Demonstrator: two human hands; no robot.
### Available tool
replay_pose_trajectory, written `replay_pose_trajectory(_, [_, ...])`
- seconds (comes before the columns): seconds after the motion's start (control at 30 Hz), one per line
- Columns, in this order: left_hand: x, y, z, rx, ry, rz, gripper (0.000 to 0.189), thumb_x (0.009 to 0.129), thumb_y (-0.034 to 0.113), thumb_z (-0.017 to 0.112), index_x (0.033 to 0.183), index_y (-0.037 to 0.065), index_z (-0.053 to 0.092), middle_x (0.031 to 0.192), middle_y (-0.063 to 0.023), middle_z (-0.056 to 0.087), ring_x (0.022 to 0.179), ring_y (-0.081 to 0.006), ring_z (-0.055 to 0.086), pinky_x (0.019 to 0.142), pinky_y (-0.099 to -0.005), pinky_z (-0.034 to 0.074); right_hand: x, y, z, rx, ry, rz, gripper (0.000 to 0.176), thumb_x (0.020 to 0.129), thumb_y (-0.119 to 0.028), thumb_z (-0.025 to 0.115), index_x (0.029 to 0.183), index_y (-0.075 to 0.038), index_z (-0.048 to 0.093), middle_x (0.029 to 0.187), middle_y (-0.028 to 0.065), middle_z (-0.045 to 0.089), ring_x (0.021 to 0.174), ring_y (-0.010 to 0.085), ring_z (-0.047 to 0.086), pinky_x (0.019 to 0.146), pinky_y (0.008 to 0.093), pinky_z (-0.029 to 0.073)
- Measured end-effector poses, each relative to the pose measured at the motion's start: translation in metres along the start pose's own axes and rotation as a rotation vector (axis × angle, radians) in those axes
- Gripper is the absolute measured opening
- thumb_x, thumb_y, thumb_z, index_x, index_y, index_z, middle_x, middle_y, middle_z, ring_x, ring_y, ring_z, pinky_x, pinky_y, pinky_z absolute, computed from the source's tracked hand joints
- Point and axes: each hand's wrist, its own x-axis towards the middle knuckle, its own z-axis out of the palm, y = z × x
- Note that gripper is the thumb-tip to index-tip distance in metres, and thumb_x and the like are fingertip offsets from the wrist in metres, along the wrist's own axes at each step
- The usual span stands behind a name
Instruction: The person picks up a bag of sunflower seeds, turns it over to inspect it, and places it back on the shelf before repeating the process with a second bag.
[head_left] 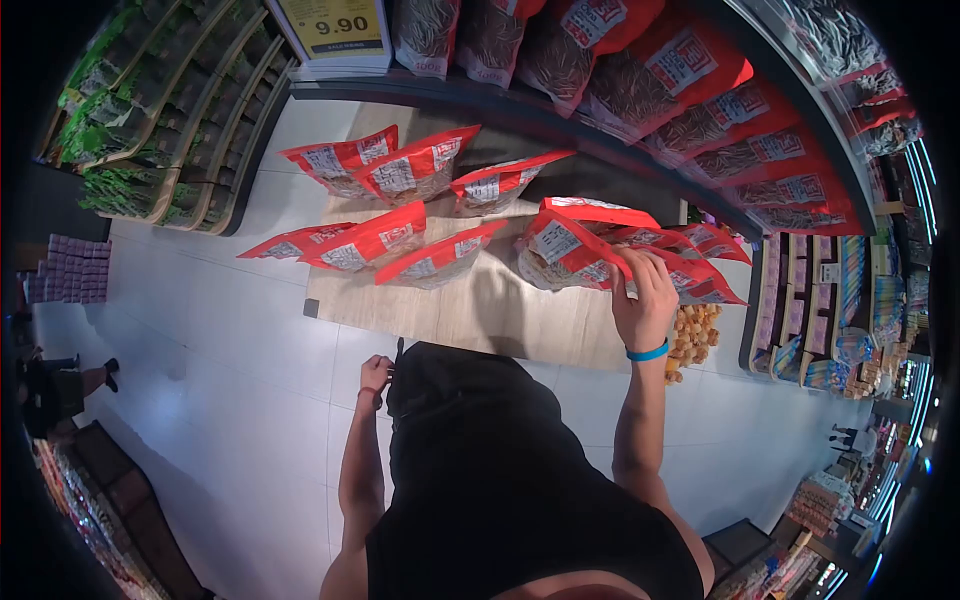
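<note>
Over the right part of a pale wooden display table (500, 325), my right hand (645, 300), with a blue wristband, is closed at the top edge of a red-topped see-through bag (565, 250). More bags like it, such as one red bag (710, 275), stand close behind and beside the hand. Further left on the table, several matching bags (400, 175) stand in two groups, one behind the other. My left hand (376, 373) hangs low beside my dark clothing, fingers curled; what they hold, if anything, is hidden.
Behind the table rises a shelf (560, 130) packed with similar red bags, with a price sign (335, 30) at its left. Green produce racks (170, 150) stand at the left. Small brown packets (695, 335) lie near the table's right end. Another person (65, 385) is far left.
</note>
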Motion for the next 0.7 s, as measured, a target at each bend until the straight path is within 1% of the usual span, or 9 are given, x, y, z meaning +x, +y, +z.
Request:
replay_pose_trajectory(0.17, [-0.002, 0.014, 0.006, 0.083, -0.034, 0.133, 0.019, 0.091, 0.013, 0.05, 0.086, -0.003, 0.061, 0.079, -0.0124, 0.066, 0.07, -0.0211, 0.066, 0.057, -0.0323, 0.054, 0.01, 0.008, 0.02, -0.172, -0.142, 0.05, 0.029, 0.077, -0.015, 0.072, 0.104, -0.007, 0.065, 0.098, 0.0074, 0.068, 0.092, 0.025, 0.064, 0.077, 0.0357, 0.052])
replay_pose_trajectory(0.2, [-0.002, 0.012, 0.005, 0.164, -0.035, 0.224, 0.02, 0.091, 0.014, 0.051, 0.085, -0.002, 0.061, 0.079, -0.014, 0.067, 0.07, -0.0229, 0.067, 0.059, -0.0331, 0.054, 0.011, 0.014, 0.029, -0.179, -0.156, 0.05, 0.029, 0.077, -0.015, 0.072, 0.104, -0.007, 0.065, 0.098, 0.0074, 0.068, 0.092, 0.025, 0.064, 0.077, 0.0357, 0.052])
replay_pose_trajectory(0.23, [-0.006, 0.013, 0.005, 0.246, -0.037, 0.31, 0.021, 0.092, 0.016, 0.052, 0.085, -0.002, 0.061, 0.078, -0.0156, 0.067, 0.071, -0.0247, 0.068, 0.061, -0.0339, 0.054, 0.012, 0.02, 0.036, -0.243, -0.215, 0.022, 0.025, 0.078, -0.016, 0.071, 0.1, -0.008, 0.065, 0.093, 0.0069, 0.068, 0.087, 0.0244, 0.064, 0.074, 0.0354, 0.051])
replay_pose_trajectory(0.27, [-0.011, 0.013, 0.004, 0.246, -0.049, 0.293, 0.021, 0.092, 0.016, 0.052, 0.085, -0.002, 0.061, 0.078, -0.0156, 0.067, 0.071, -0.0247, 0.068, 0.061, -0.0339, 0.054, 0.009, 0.023, 0.04, -0.307, -0.274, -0.004, 0.02, 0.078, -0.016, 0.07, 0.097, -0.009, 0.066, 0.087, 0.0063, 0.068, 0.083, 0.0238, 0.065, 0.071, 0.0351, 0.051])
replay_pose_trajectory(0.37, [-0.027, 0.035, 0.012, 0.475, -0.05, 0.401, 0.021, 0.092, 0.019, 0.055, 0.086, 0.0, 0.062, 0.08, -0.0177, 0.067, 0.072, -0.0301, 0.067, 0.064, -0.0357, 0.053, 0.004, 0.025, 0.041, -0.274, -0.331, 0.02, 0.012, 0.079, -0.015, 0.069, 0.088, -0.01, 0.066, 0.075, 0.0053, 0.066, 0.073, 0.0236, 0.063, 0.066, 0.0351, 0.049])
replay_pose_trajectory(0.43, [-0.044, 0.059, 0.021, 0.526, -0.105, 0.511, 0.019, 0.092, 0.021, 0.057, 0.088, 0.003, 0.063, 0.08, -0.0175, 0.066, 0.072, -0.0351, 0.065, 0.065, -0.0388, 0.051, 0.005, 0.019, 0.034, -0.272, -0.364, 0.02, 0.01, 0.078, -0.014, 0.069, 0.086, -0.011, 0.066, 0.074, 0.0046, 0.065, 0.071, 0.023, 0.063, 0.065, 0.0351, 0.049])
replay_pose_trajectory(0.5, [-0.056, 0.082, 0.03, 0.532, -0.134, 0.508, 0.018, 0.091, 0.02, 0.058, 0.088, 0.003, 0.063, 0.079, -0.0168, 0.066, 0.073, -0.0352, 0.064, 0.065, -0.0395, 0.051, 0.005, 0.014, 0.026, -0.262, -0.392, 0.023, 0.008, 0.077, -0.013, 0.069, 0.084, -0.011, 0.066, 0.072, 0.0038, 0.065, 0.069, 0.0225, 0.062, 0.064, 0.0351, 0.049])
replay_pose_trajectory(0.57, [-0.064, 0.109, 0.043, 0.542, -0.152, 0.529, 0.017, 0.091, 0.02, 0.059, 0.088, 0.003, 0.063, 0.079, -0.016, 0.065, 0.073, -0.0354, 0.064, 0.066, -0.0403, 0.051, 0.01, 0.013, 0.023, -0.192, -0.395, -0.172, 0.008, 0.073, -0.011, 0.069, 0.081, -0.011, 0.067, 0.071, 0.0031, 0.065, 0.068, 0.021, 0.062, 0.062, 0.0346, 0.049])
replay_pose_trajectory(0.7, [-0.086, 0.158, 0.082, 0.584, -0.14, 0.635, 0.015, 0.088, 0.021, 0.062, 0.089, 0.006, 0.062, 0.086, -0.0141, 0.064, 0.083, -0.0336, 0.062, 0.073, -0.0416, 0.049, 0.014, 0.012, 0.029, -0.104, -0.338, -0.335, 0.009, 0.07, -0.011, 0.069, 0.079, -0.011, 0.067, 0.069, 0.0021, 0.065, 0.067, 0.0196, 0.062, 0.061, 0.0337, 0.049])
